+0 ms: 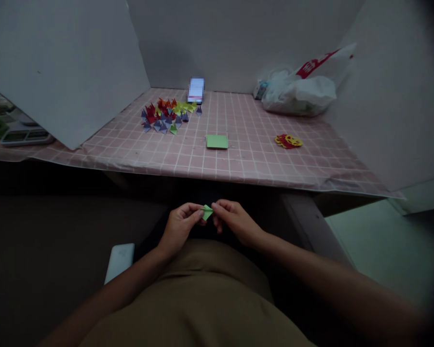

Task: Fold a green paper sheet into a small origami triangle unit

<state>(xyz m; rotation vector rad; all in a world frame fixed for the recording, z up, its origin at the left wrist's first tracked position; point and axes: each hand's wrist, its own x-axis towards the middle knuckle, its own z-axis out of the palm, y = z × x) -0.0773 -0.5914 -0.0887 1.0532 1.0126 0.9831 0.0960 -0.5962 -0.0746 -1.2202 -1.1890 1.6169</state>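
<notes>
A small piece of folded green paper is held above my lap, in front of the table edge. My left hand pinches its left side between thumb and fingers. At its right corner, the thumb and forefinger of my right hand close on the paper. On the table beyond lies a stack of green paper squares. Farther back on the left stands a cluster of folded paper figures in red, orange, yellow, purple and green.
A phone with a lit screen leans at the back of the checked tablecloth. White plastic bags sit back right, and red and yellow cut-out pieces lie nearer. White panels flank the table. A white power bank rests by my left forearm.
</notes>
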